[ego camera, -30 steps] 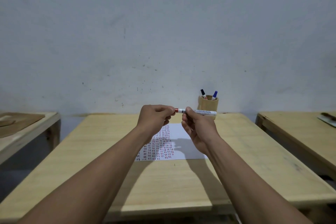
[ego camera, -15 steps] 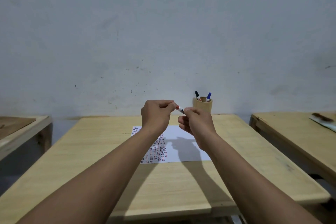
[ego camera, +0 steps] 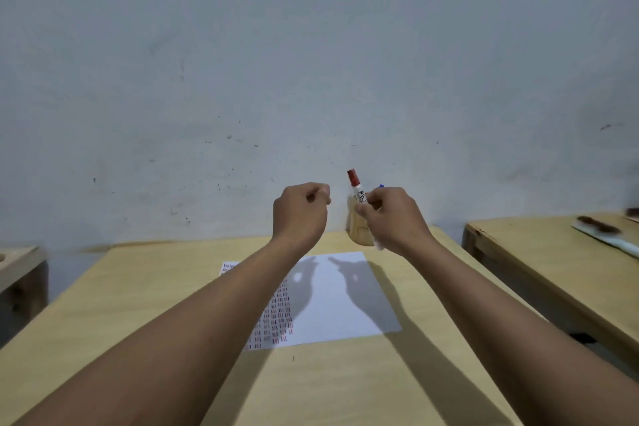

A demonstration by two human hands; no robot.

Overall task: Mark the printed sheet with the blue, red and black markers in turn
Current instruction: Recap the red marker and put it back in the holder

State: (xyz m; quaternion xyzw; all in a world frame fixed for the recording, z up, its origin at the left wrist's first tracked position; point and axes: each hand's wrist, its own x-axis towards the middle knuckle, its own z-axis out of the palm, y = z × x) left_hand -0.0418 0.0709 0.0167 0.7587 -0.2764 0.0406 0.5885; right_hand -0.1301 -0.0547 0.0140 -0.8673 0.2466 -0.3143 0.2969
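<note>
The red marker (ego camera: pixel 355 187) stands nearly upright in my right hand (ego camera: pixel 394 218), red cap on top, its white lower end poking out below the fist. My left hand (ego camera: pixel 300 211) hovers a little to the left of it, fingers curled shut with nothing visible in them. Both hands are raised above the far edge of the printed sheet (ego camera: pixel 332 297), which lies flat on the wooden table (ego camera: pixel 145 315); red and dark marks fill its left columns. Behind my right hand sits the wooden pen cup (ego camera: pixel 358 230), with the blue marker's tip (ego camera: pixel 381 185) just showing. The black marker is hidden.
A grey wall rises right behind the table. Another wooden table (ego camera: pixel 553 259) stands to the right with a flat tool (ego camera: pixel 605 235) on it. A third table's corner (ego camera: pixel 20 259) shows at the left edge.
The red marker went from lying level between both hands to standing upright in my right hand alone. My left hand has come off its capped end and moved slightly left.
</note>
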